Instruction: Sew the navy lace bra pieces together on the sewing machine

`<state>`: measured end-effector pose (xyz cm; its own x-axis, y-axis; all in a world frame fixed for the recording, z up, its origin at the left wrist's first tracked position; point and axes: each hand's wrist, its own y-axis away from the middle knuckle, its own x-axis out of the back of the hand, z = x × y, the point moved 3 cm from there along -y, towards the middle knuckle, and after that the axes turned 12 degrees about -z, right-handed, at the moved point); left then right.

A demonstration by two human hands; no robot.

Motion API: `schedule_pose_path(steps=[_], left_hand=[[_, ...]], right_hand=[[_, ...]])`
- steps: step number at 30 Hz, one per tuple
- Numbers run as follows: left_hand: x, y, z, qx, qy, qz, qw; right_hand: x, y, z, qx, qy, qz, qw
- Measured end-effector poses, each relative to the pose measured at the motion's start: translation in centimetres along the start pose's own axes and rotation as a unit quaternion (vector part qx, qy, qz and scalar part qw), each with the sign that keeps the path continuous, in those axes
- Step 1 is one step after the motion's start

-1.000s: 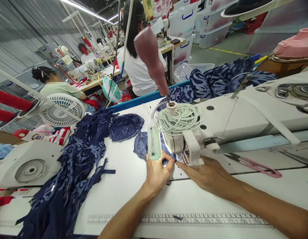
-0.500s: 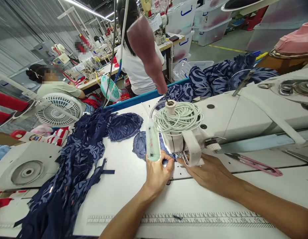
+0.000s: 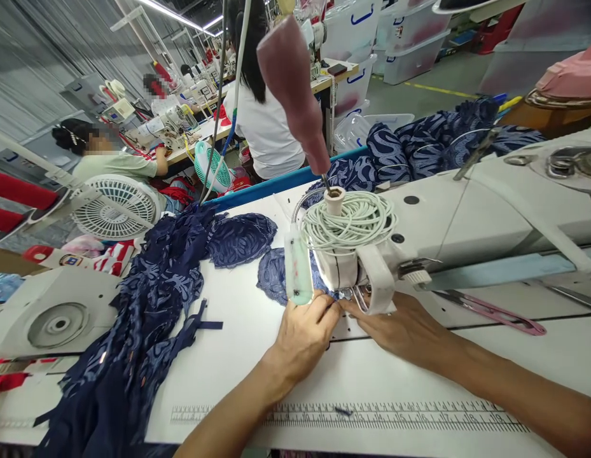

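My left hand [image 3: 302,332] rests on the white table [image 3: 381,375] with its fingers curled and pinched at the edge of a navy lace piece [image 3: 275,275] right under the sewing machine head [image 3: 357,267]. My right hand [image 3: 404,331] lies beside it, fingers stretched toward the needle area, their tips hidden under the presser guard. A coil of pale green cord [image 3: 350,221] sits on top of the machine.
A long heap of navy lace pieces [image 3: 147,318] runs down the left of the table. A second lace cup [image 3: 240,238] lies behind. Pink-handled snips [image 3: 495,313] lie at right. A fan [image 3: 116,207] and seated workers are behind. A printed ruler [image 3: 352,416] marks the front edge.
My left hand has shifted slightly right, its fingers now meeting the right hand's at the needle. The view has drifted a little; the lace has barely moved.
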<state>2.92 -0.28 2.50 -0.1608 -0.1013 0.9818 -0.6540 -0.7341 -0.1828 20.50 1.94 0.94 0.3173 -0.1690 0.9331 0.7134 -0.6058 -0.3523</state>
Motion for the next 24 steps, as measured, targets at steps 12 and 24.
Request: schedule_pose_path(steps=[12,24], left_hand=[[-1.0,0.4,-0.2,0.004,0.001,0.031,1.0],[-1.7,0.9,-0.7,-0.017,0.008,0.064,0.998]], right_hand=[[-1.6,1.3,0.9,-0.039,-0.04,-0.003,0.998],[-1.9,1.1,0.6,-0.034,0.011,-0.028,0.999]])
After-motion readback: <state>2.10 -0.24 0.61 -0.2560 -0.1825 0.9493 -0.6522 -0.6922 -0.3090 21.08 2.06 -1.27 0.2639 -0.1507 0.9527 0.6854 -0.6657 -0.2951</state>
